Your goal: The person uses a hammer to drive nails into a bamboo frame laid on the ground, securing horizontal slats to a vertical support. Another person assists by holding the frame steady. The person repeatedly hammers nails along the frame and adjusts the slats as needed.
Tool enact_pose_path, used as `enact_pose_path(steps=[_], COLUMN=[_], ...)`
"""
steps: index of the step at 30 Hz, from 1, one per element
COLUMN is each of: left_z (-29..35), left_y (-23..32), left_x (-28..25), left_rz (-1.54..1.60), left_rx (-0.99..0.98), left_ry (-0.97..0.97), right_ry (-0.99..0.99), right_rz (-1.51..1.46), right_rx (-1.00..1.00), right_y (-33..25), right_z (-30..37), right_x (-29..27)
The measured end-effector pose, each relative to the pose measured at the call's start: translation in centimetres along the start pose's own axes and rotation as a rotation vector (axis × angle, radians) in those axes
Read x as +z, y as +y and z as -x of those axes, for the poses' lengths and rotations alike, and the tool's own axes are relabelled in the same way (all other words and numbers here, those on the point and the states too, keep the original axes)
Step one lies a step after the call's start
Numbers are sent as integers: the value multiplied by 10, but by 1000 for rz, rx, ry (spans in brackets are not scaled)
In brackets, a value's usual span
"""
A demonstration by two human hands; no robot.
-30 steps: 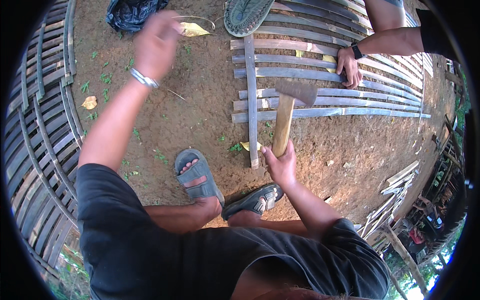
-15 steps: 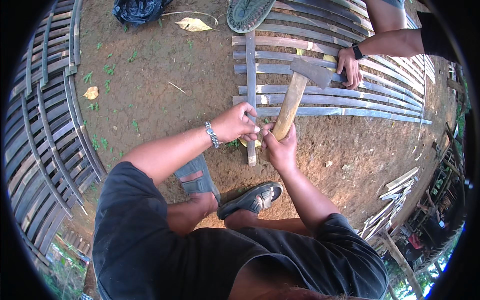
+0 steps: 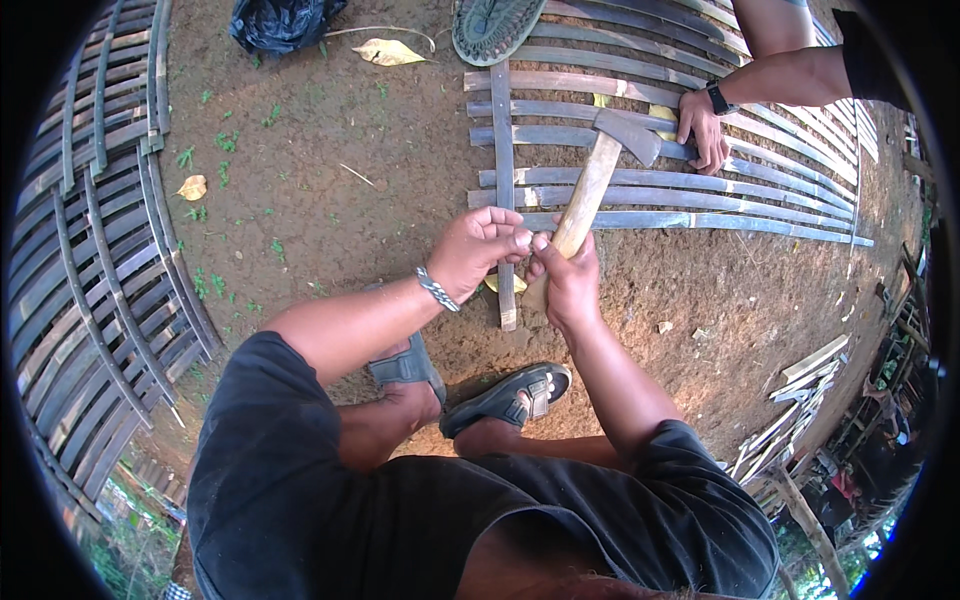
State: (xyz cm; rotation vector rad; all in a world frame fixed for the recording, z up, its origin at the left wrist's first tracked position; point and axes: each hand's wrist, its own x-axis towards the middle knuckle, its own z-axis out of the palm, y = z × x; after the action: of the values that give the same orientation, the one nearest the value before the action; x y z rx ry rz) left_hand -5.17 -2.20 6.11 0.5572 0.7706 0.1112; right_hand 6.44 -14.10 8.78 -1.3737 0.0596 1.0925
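Observation:
My right hand (image 3: 574,290) is wrapped round the wooden handle of a hatchet (image 3: 589,192), whose dark metal head points up and away. Close by, my left hand (image 3: 470,252) has thumb and finger pinched together, almost meeting my right thumb. Whatever lies between those fingertips is too small to make out. Beyond both hands, a panel of bamboo slats (image 3: 640,198) rests on the ground, with a cross strip (image 3: 504,150) along its left end. Another person's hand (image 3: 704,135), with a dark watch at the wrist, presses on the slats.
A dark green sandal (image 3: 493,30) sits on the panel's far left corner. Beside it are a dry leaf (image 3: 388,52) and a black plastic bag (image 3: 285,22). More slatted panels (image 3: 95,270) stand at the left. Split sticks (image 3: 795,405) are piled at the right.
My left hand has turned, bringing its pinched fingertips up against my right thumb. The hatchet head has shifted slightly up. The other person's hand stays on the slats.

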Motion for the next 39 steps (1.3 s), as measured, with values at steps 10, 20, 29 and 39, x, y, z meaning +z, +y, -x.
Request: enact_pose_path(steps=[10, 20, 29, 39], left_z=[-15, -88, -137, -134], left_y=[-19, -6, -14, -16], left_x=[33, 10, -5, -3], left_rz=[101, -560, -842, -982], left_rx=[228, 559, 892, 898], left_ry=[105, 702, 988, 980], right_ry=[0, 116, -10, -41], right_rz=[-345, 315, 376, 752], right_rx=[39, -77, 50, 131], right_y=[-5, -7, 10, 9], right_z=[-17, -21, 7, 17], right_x=[9, -22, -25, -29])
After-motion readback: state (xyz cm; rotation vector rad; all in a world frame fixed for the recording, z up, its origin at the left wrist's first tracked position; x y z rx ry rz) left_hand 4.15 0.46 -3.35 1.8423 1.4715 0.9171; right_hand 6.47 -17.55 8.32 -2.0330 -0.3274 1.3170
